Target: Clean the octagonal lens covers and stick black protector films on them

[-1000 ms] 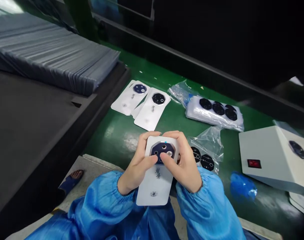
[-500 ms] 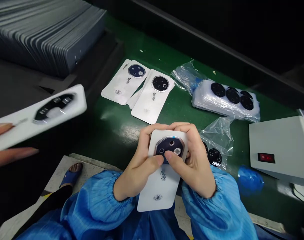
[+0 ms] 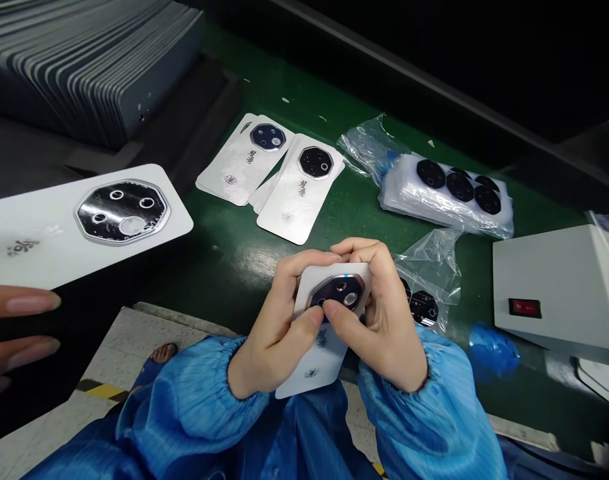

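Note:
A white phone back panel (image 3: 309, 373) with a dark octagonal camera plate (image 3: 338, 292) is held between my two hands. My left hand (image 3: 284, 333) grips its left edge, the thumb pressing beside the camera plate. On the other edge, my right hand (image 3: 381, 320) is wrapped round the panel, its thumb on the plate's lower part. The fingers of both hands meet behind and over the top edge. Beyond my hands, several similar panels (image 3: 294, 207) lie in two overlapping piles on the green table (image 3: 199, 267).
Another person's hand (image 3: 19, 313) at the left holds a second white panel (image 3: 59, 227). A stack of grey sheets (image 3: 149, 100) stands at the upper left. Dark camera plates fill a clear-wrapped pack (image 3: 409, 193). A grey box with a red switch (image 3: 544, 280) sits at the right.
The panel in my hands has tilted so its lower end looks shorter. At the left, the other person's panel has turned its face more towards me.

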Available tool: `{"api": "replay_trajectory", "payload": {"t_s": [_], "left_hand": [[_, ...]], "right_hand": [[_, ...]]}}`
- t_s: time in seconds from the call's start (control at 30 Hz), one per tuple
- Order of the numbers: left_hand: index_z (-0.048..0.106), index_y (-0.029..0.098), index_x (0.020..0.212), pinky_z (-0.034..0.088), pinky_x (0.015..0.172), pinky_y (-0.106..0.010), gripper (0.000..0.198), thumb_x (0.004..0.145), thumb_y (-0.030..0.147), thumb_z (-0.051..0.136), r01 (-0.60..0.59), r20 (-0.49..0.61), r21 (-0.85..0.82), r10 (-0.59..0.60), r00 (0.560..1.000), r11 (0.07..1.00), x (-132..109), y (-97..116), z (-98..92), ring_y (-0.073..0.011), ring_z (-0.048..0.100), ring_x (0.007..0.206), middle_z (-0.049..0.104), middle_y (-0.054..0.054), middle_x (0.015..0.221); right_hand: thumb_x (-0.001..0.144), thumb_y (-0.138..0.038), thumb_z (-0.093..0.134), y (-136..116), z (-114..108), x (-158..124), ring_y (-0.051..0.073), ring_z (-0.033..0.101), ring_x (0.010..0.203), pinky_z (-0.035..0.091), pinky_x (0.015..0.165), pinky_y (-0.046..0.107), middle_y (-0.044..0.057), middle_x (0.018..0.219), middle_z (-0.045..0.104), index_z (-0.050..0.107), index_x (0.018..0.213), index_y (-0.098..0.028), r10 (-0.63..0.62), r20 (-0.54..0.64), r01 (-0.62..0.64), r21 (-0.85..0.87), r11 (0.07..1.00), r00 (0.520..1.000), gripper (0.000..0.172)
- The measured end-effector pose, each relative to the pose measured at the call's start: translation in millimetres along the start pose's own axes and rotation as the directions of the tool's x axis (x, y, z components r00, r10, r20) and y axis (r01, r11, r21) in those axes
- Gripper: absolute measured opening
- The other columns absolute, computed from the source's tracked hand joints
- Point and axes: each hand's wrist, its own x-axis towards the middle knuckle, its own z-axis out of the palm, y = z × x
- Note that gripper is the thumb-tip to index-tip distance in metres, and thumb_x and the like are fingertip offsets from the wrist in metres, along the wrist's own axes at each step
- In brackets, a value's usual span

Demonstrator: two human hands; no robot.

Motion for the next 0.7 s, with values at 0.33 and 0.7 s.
{"api": "replay_trajectory", "payload": {"t_s": [0.33, 0.7], "left_hand": [[0.055, 0.031, 0.116, 0.046, 0.063, -0.024, 0.050, 0.079, -0.002, 0.048, 0.028, -0.053, 0.043, -0.025, 0.998, 0.999, 1.1, 4.6, 1.2, -0.0111, 0.057, 0.067, 0.063, 0.003, 0.098], [0.046, 0.033, 0.113, 0.045, 0.050, -0.019, 0.043, 0.076, 0.012, 0.052, 0.389, 0.131, -0.463, -0.373, 0.919, 0.797, 6.1, 4.1, -2.8, -0.0107, 0.057, 0.061, 0.058, 0.002, 0.084]], "right_hand": [[0.063, -0.016, 0.053, -0.6, 3.7, -0.5, 0.024, 0.047, 0.101, 0.044, 0.076, 0.040, 0.007, 0.106, 0.043, 0.039, 0.084, -0.023, 0.014, -0.037, -0.017, -0.084, 0.996, 0.999, 0.026], [0.080, -0.026, 0.052, 5.9, -5.1, -2.1, 0.015, 0.051, 0.069, 0.042, 0.056, 0.027, 0.000, 0.091, 0.054, 0.049, 0.105, -0.028, 0.185, 0.144, -0.226, 0.352, 0.908, 0.972, 0.026]]}}
